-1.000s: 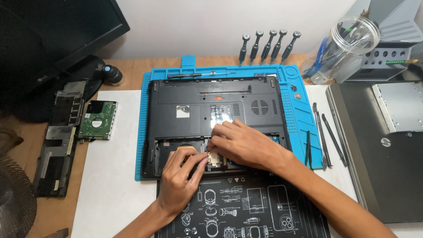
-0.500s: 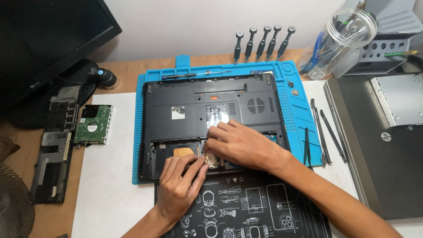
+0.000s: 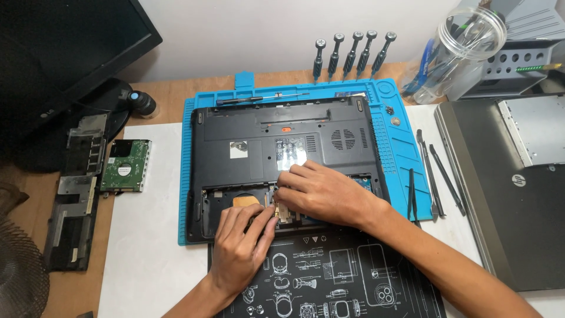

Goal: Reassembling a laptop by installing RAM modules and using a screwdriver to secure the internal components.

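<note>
An upturned black laptop (image 3: 259, 135) lies on a blue work mat (image 3: 395, 147), its near compartment uncovered. My left hand (image 3: 241, 244) rests at the laptop's front edge, fingers reaching into the uncovered bay beside a copper-coloured patch (image 3: 245, 201). My right hand (image 3: 321, 191) lies across the bay from the right, fingertips pressed on a small part inside, next to my left fingers. What the fingers pinch is hidden.
A bare hard drive (image 3: 125, 166) and black cover panels (image 3: 73, 200) lie at left near a monitor (image 3: 65, 53). Several screwdrivers (image 3: 352, 53) stand at the back. Pry tools (image 3: 432, 174) lie right of the mat, beside a second grey laptop (image 3: 506, 194). A black printed mat (image 3: 329, 277) sits in front.
Both hands have stayed at the uncovered bay, with only small finger shifts. The view has drifted slightly.
</note>
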